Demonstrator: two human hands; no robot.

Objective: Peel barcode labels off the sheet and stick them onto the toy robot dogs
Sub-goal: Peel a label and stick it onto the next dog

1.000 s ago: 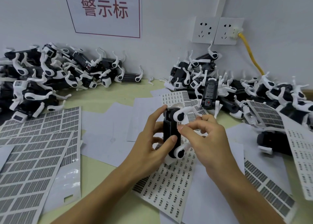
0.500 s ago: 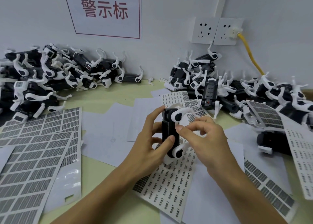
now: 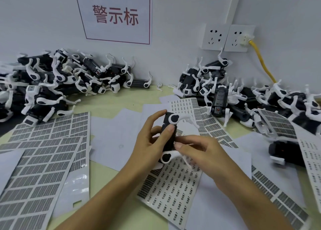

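- While the left hand (image 3: 147, 142) grips the toy robot dog (image 3: 169, 137) at the centre of the frame, the dog stands on end above the label sheet (image 3: 170, 186), its thumb curled across the black body and its forefinger reaching up to the top end.
- The right hand (image 3: 199, 153) has curled fingers, with the thumb tip touching the lower side of the dog's body; whether a label is pinched there cannot be told.
- The dog's white legs point toward the right of the frame.
- A pile of dogs (image 3: 57, 83) lies at the upper left against the wall; a second pile (image 3: 243, 97) lies at the upper right.
- Larger barcode sheets (image 3: 40, 169) cover the lower left of the table (image 3: 111, 101).
- A yellow cable (image 3: 260, 63) hangs from the wall socket (image 3: 240, 37) at the upper right.
- A sign (image 3: 115, 14) with red characters hangs at the top centre.
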